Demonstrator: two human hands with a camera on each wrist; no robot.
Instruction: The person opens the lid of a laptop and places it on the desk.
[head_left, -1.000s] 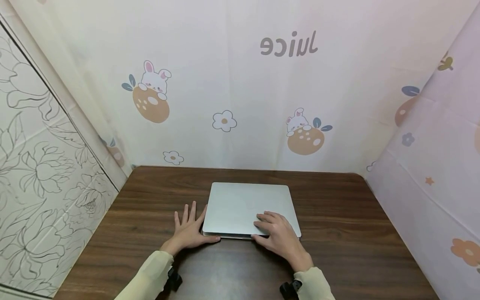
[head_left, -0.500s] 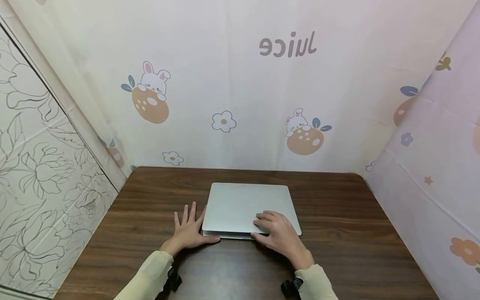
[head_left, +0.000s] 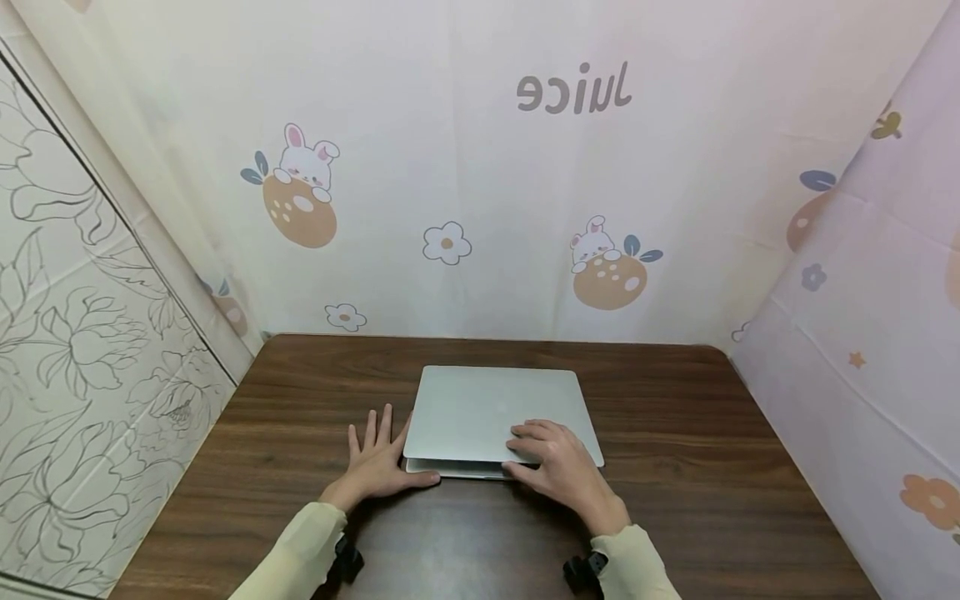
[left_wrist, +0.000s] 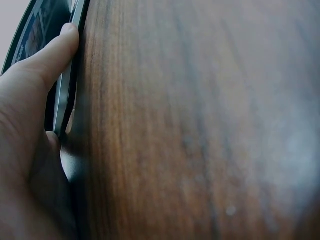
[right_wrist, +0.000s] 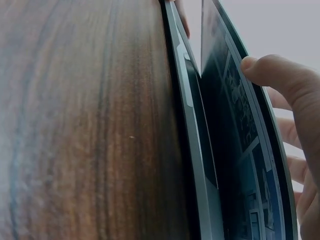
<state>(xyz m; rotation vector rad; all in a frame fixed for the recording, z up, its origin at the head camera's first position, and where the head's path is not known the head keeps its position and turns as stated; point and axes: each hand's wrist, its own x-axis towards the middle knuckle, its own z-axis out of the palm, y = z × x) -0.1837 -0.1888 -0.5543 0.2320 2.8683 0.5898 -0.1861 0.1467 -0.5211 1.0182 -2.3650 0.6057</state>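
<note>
Fingers (right_wrist: pixel 287 131) of the right hand (head_left: pixel 562 471) pinch the tilted lid (right_wrist: pixel 240 120) of a thin silver metal laptop (head_left: pixel 491 408) on the brown wooden table (head_left: pixel 660 417). The left hand (head_left: pixel 378 467) (spread wide) touches the laptop's near left corner.

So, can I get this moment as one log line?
left hand: touches laptop base | right hand: pinches lid at near edge | lid: slightly raised | laptop base: on table

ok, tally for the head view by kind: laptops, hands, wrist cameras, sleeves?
Laptop: 1
Hands: 2 (left hand, right hand)
Wrist cameras: 2 (left wrist camera, right wrist camera)
Pale yellow sleeves: 2 (left sleeve, right sleeve)
Total: 7
</note>
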